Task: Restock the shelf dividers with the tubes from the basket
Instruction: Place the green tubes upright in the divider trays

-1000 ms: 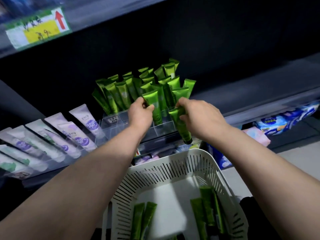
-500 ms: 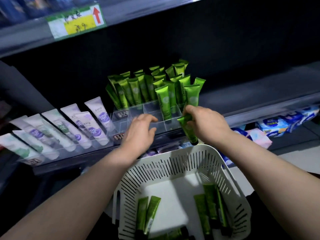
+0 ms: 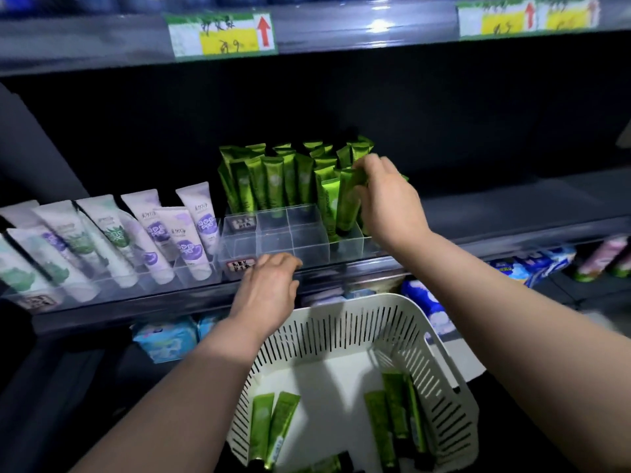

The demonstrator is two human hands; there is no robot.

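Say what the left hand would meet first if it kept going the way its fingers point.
The left hand is empty, fingers pointing forward over the shelf edge. Straight on, it would probably first meet the front wall of the clear divider tray, at its empty front compartments; depth is hard to judge from this one view.

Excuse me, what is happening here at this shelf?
A person is restocking green tubes. The right hand holds one green tube upright and sets it into the clear shelf dividers, beside those already standing there. The left hand is empty, above the shelf's front edge. More tubes lie in the white basket below.
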